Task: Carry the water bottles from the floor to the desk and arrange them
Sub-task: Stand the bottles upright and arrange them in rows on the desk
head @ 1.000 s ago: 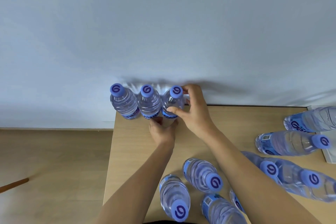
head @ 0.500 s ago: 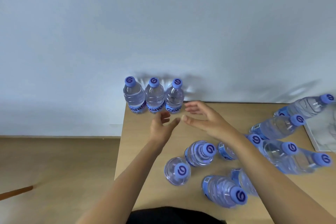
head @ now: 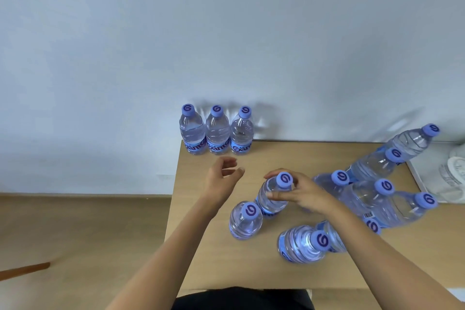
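Note:
Three clear water bottles with blue caps stand in a tight row (head: 217, 131) at the desk's (head: 216, 267) back left corner, against the wall. My right hand (head: 305, 192) grips the neck and shoulder of another upright bottle (head: 273, 195) in the middle of the desk. My left hand (head: 222, 178) hovers just left of it, fingers loosely curled, holding nothing. A bottle (head: 245, 220) stands just in front of the gripped one, and another (head: 303, 244) stands nearer me. Several more bottles (head: 382, 191) crowd the right side.
A white tray (head: 427, 178) holding a clear object lies at the desk's right edge. The wooden floor (head: 75, 234) stretches to the left, with a brown stick (head: 25, 269) on it. The white wall rises right behind the desk.
Both hands drew back from the row of three at the wall. My right hand moved toward me and took hold of a bottle in the middle of the desk.

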A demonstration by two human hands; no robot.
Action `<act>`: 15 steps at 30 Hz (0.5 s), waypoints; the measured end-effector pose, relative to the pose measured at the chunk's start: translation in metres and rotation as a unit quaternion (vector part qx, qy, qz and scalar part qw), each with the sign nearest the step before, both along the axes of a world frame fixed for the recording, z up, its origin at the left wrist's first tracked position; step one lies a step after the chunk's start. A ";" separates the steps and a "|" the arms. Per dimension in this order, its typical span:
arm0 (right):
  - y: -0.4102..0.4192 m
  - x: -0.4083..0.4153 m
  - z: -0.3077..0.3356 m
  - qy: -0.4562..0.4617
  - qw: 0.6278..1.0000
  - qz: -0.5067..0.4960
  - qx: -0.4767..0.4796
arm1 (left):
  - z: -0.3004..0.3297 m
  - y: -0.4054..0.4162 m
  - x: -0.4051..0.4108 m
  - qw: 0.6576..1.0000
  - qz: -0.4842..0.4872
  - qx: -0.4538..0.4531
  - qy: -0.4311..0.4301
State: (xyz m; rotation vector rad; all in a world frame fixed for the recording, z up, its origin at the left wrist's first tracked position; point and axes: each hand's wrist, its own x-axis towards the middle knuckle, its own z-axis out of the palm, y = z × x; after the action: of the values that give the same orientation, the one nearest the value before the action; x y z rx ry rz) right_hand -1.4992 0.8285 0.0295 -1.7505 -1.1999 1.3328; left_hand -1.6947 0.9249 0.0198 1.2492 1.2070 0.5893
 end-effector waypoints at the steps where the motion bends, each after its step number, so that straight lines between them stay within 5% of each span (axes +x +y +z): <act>1: 0.001 -0.001 -0.001 0.016 0.999 -0.035 0.011 | 0.002 -0.002 -0.002 1.000 -0.003 -0.003 -0.001; 8: 0.015 -0.010 0.041 0.076 0.972 -0.192 0.116 | 0.032 -0.007 -0.003 0.993 -0.109 0.014 -0.038; 15: 0.051 -0.019 0.121 0.030 0.949 -0.261 0.175 | 0.053 -0.013 0.021 0.965 -0.188 0.178 -0.051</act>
State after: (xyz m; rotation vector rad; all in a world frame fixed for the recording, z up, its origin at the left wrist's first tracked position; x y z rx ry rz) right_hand -1.5186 0.8797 0.1501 -1.6008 -0.7961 0.7981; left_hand -1.6738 0.9119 0.0727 1.6820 0.7669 0.5946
